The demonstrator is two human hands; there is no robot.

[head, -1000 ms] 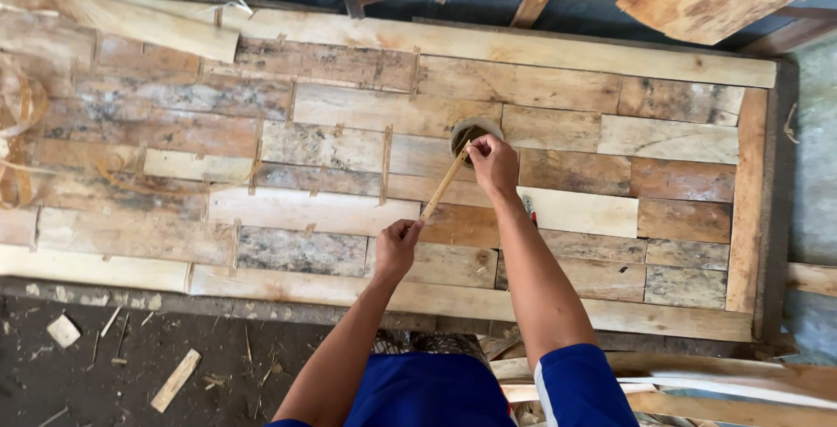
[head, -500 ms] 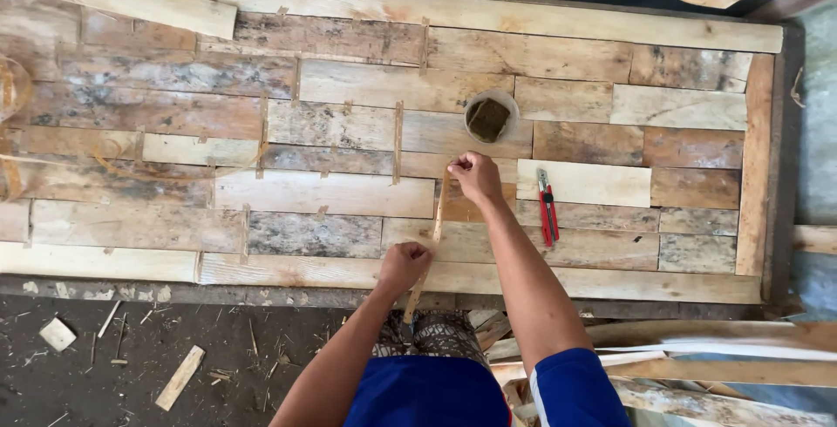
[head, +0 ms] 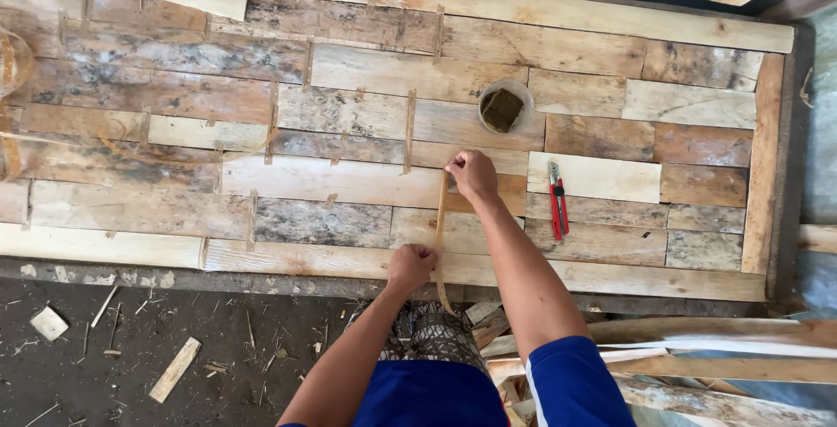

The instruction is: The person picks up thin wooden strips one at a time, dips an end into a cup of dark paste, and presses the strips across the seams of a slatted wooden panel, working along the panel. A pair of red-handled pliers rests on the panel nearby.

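Wooden panel [head: 349, 200] of patchwork boards, seen from above. Both arms reach forward over it — the right hand [head: 472, 174] pinches the top of a thin wooden strip [head: 440, 231], the left hand [head: 411, 267] grips its lower part near the panel's edge. The strip lies upright along a board seam. Red pliers [head: 557, 200] rest just right of it.

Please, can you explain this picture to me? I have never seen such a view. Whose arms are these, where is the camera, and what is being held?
The camera sits on a person's head and looks down, so the two arms are that person's own. Below lies a panel of patchwork wooden boards. The left hand and the right hand each grip one end of a thin wooden strip laid across the boards. Nearby stand a round container and red-handled pliers. Wood scraps lie on the dark ground.
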